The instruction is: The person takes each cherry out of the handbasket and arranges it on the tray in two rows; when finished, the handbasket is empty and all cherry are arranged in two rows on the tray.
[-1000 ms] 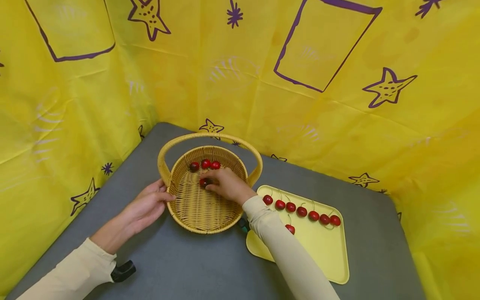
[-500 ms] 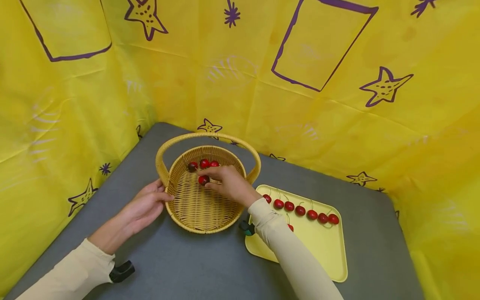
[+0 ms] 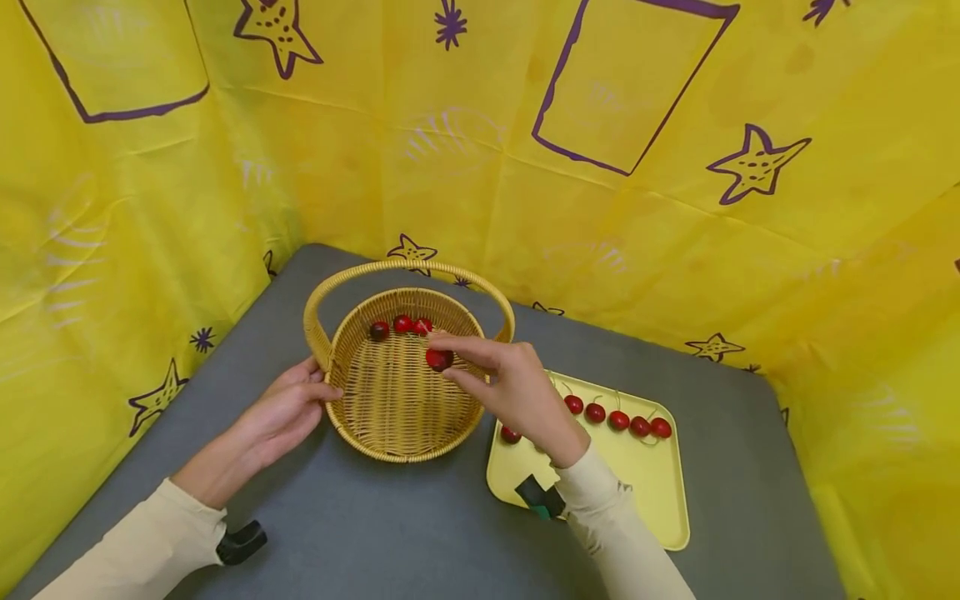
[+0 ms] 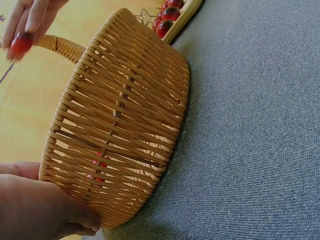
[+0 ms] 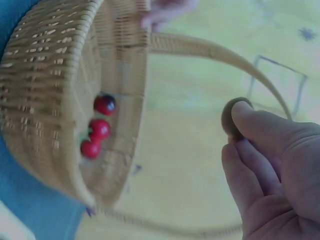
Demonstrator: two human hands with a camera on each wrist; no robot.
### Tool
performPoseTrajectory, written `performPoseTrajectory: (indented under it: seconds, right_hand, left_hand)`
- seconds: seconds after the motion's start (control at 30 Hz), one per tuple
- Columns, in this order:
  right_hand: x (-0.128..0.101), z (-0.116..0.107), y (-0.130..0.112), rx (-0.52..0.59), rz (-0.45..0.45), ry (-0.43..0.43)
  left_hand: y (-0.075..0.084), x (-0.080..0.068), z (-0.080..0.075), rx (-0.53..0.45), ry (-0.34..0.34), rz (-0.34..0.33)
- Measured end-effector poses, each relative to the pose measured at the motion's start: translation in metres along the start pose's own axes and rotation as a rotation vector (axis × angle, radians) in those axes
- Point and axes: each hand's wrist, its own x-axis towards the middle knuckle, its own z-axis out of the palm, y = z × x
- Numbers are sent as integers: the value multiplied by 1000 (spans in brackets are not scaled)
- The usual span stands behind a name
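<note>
While three cherries (image 3: 402,325) lie in the wicker basket (image 3: 397,433), the right hand (image 3: 517,392) pinches a fourth cherry (image 3: 438,359) above it; the left hand (image 3: 288,410) grips the rim, and five remain on the yellow tray (image 3: 652,500).

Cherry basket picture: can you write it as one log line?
right hand: pinches cherry above basket | left hand: holds basket rim | tray: more cherries

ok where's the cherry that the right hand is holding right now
In the head view the cherry is pinched in the right hand's fingertips, above the right half of the wicker basket, right of three cherries on its floor.
</note>
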Motion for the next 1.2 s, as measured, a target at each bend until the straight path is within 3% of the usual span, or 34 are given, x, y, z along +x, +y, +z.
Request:
performPoseTrajectory:
  seconds: [0.33,0.57,0.77,0.93,1.2]
  right_hand:
    - [-68,-50,10,-18,74,286]
    - [-122,-70,24,-91,252,401]
    - [-162,-65,40,-165,392,456]
    - [-188,-58,54,-208,504,445]
    - [-213,-43,72,-225,594,417]
  left_hand:
    - [1,1,0,-20,5,-5]
    - [1,3,1,-26,0,3]
    - [1,1,0,-34,2,-11]
    - [1,2,0,-39,-5,-8]
    - [1,1,0,-23,-7,-6]
